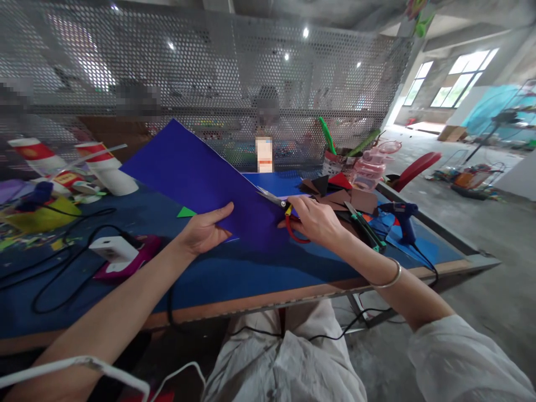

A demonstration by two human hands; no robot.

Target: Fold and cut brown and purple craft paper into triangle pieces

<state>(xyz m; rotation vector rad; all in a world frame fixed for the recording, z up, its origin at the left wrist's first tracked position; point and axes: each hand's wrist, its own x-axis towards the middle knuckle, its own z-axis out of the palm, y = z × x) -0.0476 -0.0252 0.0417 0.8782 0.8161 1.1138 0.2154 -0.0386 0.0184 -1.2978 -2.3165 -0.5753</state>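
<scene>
My left hand [208,228] grips the lower edge of a large blue-purple sheet [188,167], thumb on the near face and the other fingers partly behind it. The sheet is held tilted above the table. In my right hand [312,220] is a pair of scissors [271,197] with red and yellow handles. Their blades point left and lie at the sheet's right-hand edge, slightly parted. Whether they cut into it at this instant I cannot tell. A small green scrap [186,212] rests on the table just left of the sheet.
Right of my hands lie brown offcuts [335,201], a green utility knife [365,226] and a blue glue gun [401,216]. A pink bottle [368,170] stands behind. At left are a magenta power strip [125,258], loose cables and white-red paper cups [106,167]. A perforated metal screen [209,67] rises behind the table.
</scene>
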